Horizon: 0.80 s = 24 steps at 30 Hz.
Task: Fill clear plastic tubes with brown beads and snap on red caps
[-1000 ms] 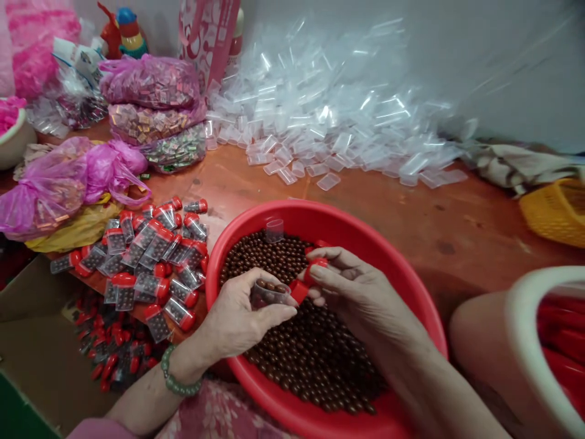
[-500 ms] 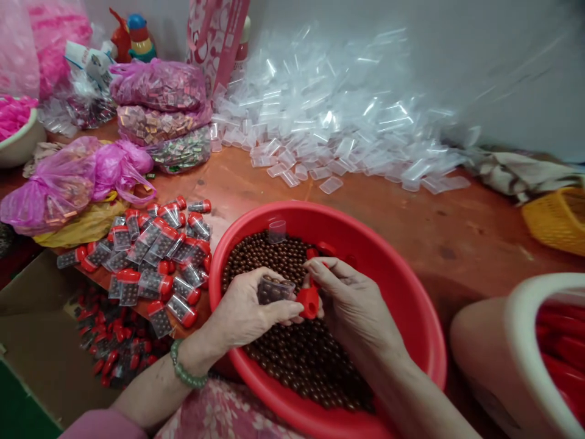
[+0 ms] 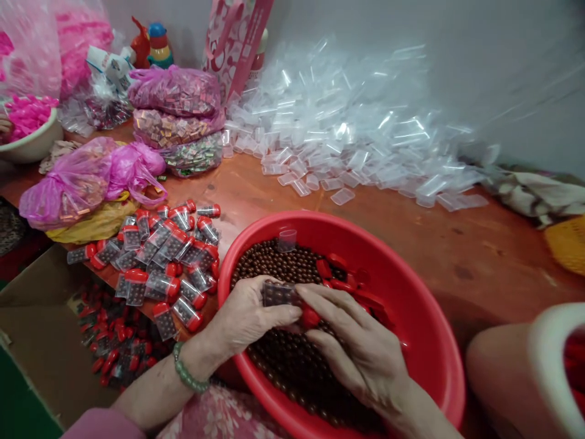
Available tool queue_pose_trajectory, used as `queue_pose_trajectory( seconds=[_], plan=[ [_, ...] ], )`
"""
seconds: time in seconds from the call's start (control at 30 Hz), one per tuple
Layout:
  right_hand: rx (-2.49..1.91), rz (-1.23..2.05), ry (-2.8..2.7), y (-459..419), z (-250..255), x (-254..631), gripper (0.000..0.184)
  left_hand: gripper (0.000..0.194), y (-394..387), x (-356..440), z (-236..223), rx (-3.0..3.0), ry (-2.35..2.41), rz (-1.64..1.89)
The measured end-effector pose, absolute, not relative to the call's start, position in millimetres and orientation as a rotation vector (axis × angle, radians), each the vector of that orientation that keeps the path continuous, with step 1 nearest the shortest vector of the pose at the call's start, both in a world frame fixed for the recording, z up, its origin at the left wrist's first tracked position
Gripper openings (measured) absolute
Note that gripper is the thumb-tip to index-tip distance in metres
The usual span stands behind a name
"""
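Observation:
Over the red basin [image 3: 425, 317], my left hand [image 3: 240, 314] grips a small clear plastic container [image 3: 280, 295] packed with brown balls. A red cap [image 3: 310, 317] sits at the container's right end, partly hidden by fingers. My right hand [image 3: 365, 347] closes round that cap, its fingers bent over the end of the container. Brown balls [image 3: 269, 259] fill the left and lower part of the basin, and an uncapped clear container [image 3: 287, 240] stands among them. Loose red caps [image 3: 340, 285] lie by the basin's far right side.
Capped, filled containers [image 3: 171, 244] are heaped left of the basin, above a cardboard box [image 3: 36, 323] holding more. Clear containers [image 3: 342, 140] are piled against the wall. Pink bags [image 3: 176, 91] are stacked at the back left. A pale bucket [image 3: 503, 360] stands at the right.
The red cap has come up to the container's end, and my right hand has moved over it with its fingers now against the container. The view has shifted slightly.

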State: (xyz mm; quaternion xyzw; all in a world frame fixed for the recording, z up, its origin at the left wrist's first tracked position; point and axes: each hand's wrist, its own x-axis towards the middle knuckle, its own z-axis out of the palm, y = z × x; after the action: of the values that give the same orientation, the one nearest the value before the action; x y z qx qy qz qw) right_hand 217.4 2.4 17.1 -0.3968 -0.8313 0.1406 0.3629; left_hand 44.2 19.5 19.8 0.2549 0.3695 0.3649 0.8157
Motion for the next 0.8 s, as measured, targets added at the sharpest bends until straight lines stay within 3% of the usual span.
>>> queue_pose_trajectory(
  seconds=[0.1,0.23,0.5,0.8],
  plan=[
    [-0.963,0.271,-2.322,3,23,222,0.05,0.04,22,42,19,0.611,0.792,0.776],
    [-0.937,0.199,-2.425,3,29,234,0.043,0.04,24,40,20,0.641,0.758,0.719],
    [-1.318,0.847,-1.829,11,42,238,0.026,0.044,25,41,18,0.802,0.731,0.613],
    [-1.186,0.908,-1.792,26,36,221,0.015,0.041,27,36,10,0.751,0.544,0.5]
  ],
)
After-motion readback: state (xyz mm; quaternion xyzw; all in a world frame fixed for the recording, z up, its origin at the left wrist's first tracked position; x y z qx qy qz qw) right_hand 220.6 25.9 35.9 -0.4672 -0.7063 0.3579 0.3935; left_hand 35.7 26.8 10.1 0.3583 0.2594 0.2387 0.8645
